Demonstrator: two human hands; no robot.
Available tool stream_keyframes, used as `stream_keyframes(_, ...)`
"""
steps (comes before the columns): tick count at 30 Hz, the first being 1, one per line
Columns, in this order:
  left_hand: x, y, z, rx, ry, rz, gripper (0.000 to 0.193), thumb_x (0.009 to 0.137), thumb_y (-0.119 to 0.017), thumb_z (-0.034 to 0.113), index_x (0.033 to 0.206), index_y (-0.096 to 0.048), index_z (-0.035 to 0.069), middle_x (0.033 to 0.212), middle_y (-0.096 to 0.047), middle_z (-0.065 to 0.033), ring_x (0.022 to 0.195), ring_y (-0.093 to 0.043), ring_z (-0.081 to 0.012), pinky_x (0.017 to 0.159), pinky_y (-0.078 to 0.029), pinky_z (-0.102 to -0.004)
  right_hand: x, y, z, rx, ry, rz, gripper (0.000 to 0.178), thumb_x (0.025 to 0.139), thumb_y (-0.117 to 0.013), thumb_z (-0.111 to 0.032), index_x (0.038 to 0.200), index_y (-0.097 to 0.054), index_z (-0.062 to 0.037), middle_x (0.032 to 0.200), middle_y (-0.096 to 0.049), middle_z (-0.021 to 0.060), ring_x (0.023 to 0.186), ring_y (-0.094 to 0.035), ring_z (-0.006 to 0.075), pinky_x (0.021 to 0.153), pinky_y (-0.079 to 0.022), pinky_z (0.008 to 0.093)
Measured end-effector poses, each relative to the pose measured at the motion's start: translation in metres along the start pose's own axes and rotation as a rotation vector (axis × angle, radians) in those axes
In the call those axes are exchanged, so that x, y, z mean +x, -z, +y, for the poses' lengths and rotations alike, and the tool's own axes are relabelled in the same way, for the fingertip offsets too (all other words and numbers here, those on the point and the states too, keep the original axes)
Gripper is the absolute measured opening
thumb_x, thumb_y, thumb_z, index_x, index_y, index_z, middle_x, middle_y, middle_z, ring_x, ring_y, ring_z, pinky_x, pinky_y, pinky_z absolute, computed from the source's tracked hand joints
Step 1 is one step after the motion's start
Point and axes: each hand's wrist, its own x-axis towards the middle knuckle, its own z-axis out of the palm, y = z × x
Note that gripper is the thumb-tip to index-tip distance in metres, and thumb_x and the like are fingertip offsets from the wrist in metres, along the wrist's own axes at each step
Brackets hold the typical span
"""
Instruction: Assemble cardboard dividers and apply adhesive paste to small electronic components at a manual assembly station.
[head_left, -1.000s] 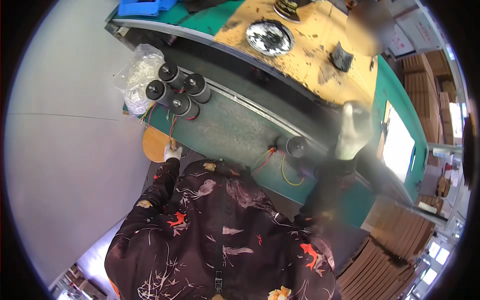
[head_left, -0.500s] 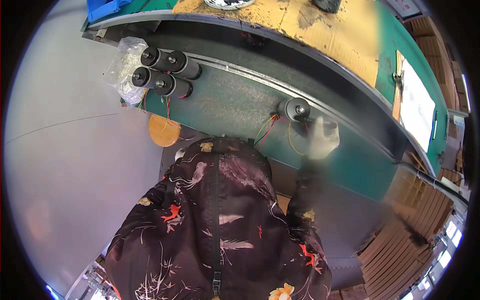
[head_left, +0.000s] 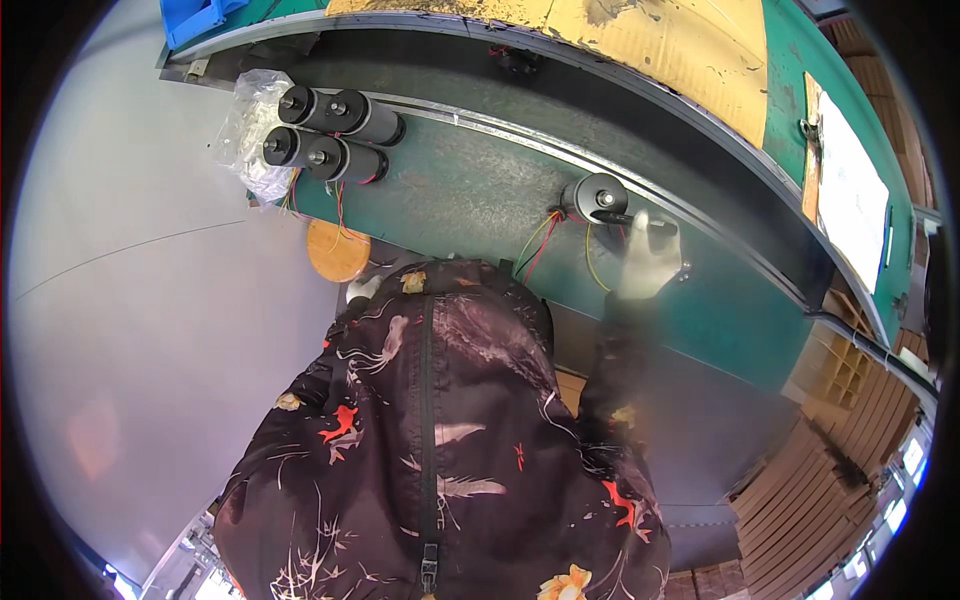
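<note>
My right hand (head_left: pixel 652 262), in a white glove, is closed around a slim black tool (head_left: pixel 622 218) whose exact kind I cannot make out. The tool's tip meets the dark end face of a grey cylindrical electric motor (head_left: pixel 592 198), just below its metal shaft. Red and yellow wires (head_left: pixel 540 245) trail from this motor over the bench's near edge. A pale patch beside the left of my jacket looks like my gloved left hand (head_left: pixel 364 288); its fingers are hidden. Several more motors (head_left: pixel 368 122) lie together at the left end of the green bench (head_left: pixel 470 190), shafts showing.
Clear plastic wrap (head_left: pixel 250 135) lies beside the grouped motors, above a round wooden stool (head_left: pixel 337 250). A raised shelf behind carries black-stained cardboard (head_left: pixel 650 55), a blue bin (head_left: pixel 195 20) and a clipboard (head_left: pixel 850 190). Stacked brown boards (head_left: pixel 800 500) stand at the lower right.
The view has shifted slightly. My right hand is less blurred and stays by the single motor, with the black tool now plainly visible against its end face.
</note>
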Motion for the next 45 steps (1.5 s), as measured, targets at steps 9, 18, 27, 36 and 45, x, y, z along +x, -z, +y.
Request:
stream_keyframes(9,-0.063,0.062,0.245,-0.065,-0.547,-0.147,0.055,0.08,-0.075,0.036,0.119,-0.063,-0.001,0.108,-0.071,-0.0184,0.101,-0.068,-0.0288,0.09,-0.052,-0.0356,-0.011,0.022,-0.014,0.27,-0.187,0.117,0.018,0.088,-0.073,-0.013,0.097,-0.065,0.001,0.08,-0.066,0.004,0.065,-0.058,0.0076,0.058,-0.046,0.0213)
stream_keyframes(18,-0.247,0.018,0.484,0.088,-1.413,-0.217,0.093,0.062,-0.084,0.036,0.138,-0.043,0.004,0.128,-0.05,-0.0184,0.12,-0.051,-0.0363,0.101,-0.043,-0.047,-0.045,0.079,-0.078,0.401,-0.274,0.465,0.02,0.094,-0.062,-0.022,0.092,-0.061,-0.0019,0.065,-0.056,-0.0006,0.051,-0.045,0.0039,0.049,-0.033,0.0184)
stream_keyframes(27,-0.239,-0.007,0.502,0.005,-1.329,-0.109,0.085,0.048,-0.09,0.032,0.121,-0.056,0.003,0.113,-0.051,-0.0197,0.11,-0.053,-0.0377,0.096,-0.047,-0.0452,-0.082,0.074,-0.077,0.556,-0.149,0.563,0.02,0.096,-0.056,-0.021,0.087,-0.059,-0.0027,0.06,-0.046,0.0006,0.051,-0.043,0.0088,0.049,-0.032,0.0223)
stream_keyframes(36,-0.127,0.103,0.451,0.05,-1.076,0.196,0.086,0.046,-0.087,0.036,0.118,-0.059,-0.001,0.114,-0.053,-0.0201,0.107,-0.056,-0.0348,0.095,-0.049,-0.0397,-0.113,0.076,-0.012,0.788,-0.549,0.267,0.022,0.095,-0.058,-0.025,0.086,-0.057,-0.0056,0.061,-0.047,-0.0013,0.05,-0.045,0.0071,0.046,-0.031,0.0193)
stream_keyframes(45,-0.083,0.147,0.433,0.148,-1.128,0.325,0.083,0.049,-0.085,0.026,0.123,-0.056,0.002,0.122,-0.052,-0.0195,0.112,-0.054,-0.0369,0.1,-0.044,-0.0454,-0.103,0.037,-0.075,0.668,-0.453,0.301,0.027,0.094,-0.058,-0.028,0.077,-0.055,-0.0071,0.058,-0.049,-0.0001,0.047,-0.044,0.0078,0.045,-0.03,0.021)
